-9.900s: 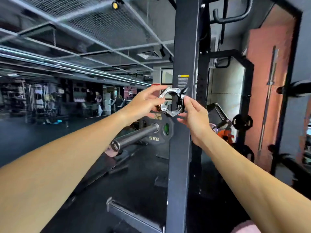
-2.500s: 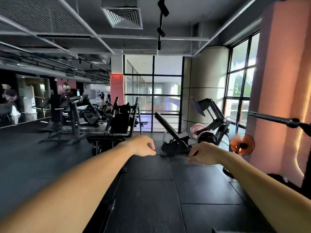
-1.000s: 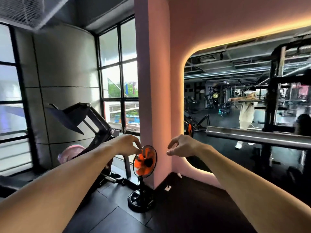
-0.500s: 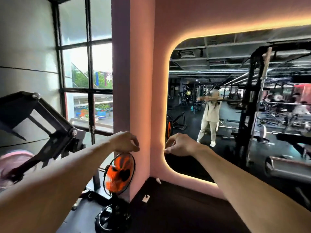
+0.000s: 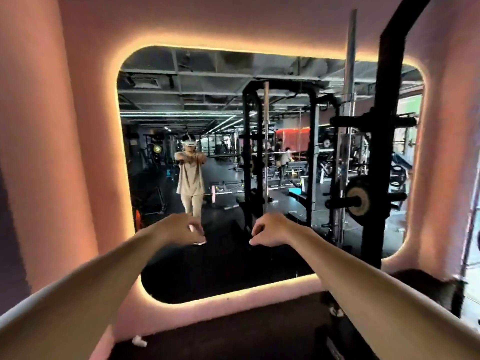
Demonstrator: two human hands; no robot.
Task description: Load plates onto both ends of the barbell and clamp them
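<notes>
Although both arms reach out in full view, most of the gear shows only as a reflection in the large wall mirror (image 5: 259, 268), whose rounded, back-lit edge glows against the pink wall (image 5: 65, 152). Detail in the glass is soft. A loaded plate (image 5: 359, 200) sits on a bar end at the right side of the mirror, partly crossed by a black rack upright (image 5: 380, 152) that runs out of the top of the view. Whether a clamp sits against that plate cannot be told. A second rack (image 5: 249, 165) stands near the middle of the reflection, with a person (image 5: 191, 178) in light clothes left of it, both arms stretched forward. Something dark and blurred at lower right (image 5: 428, 287) is cut off by the right forearm and cannot be identified.

Dark floor (image 5: 220, 333) lies open between the viewer and the foot of the wall; a small white object (image 5: 139, 341) lies there near the wall base. The pink wall closes off the left side, the upright the right.

Left hand (image 5: 181, 228): fingers loosely curled, thumb near forefinger, nothing held. Right hand (image 5: 270, 229): same loose curl, nothing held. The two hands hang apart, level with each other, touching nothing.
</notes>
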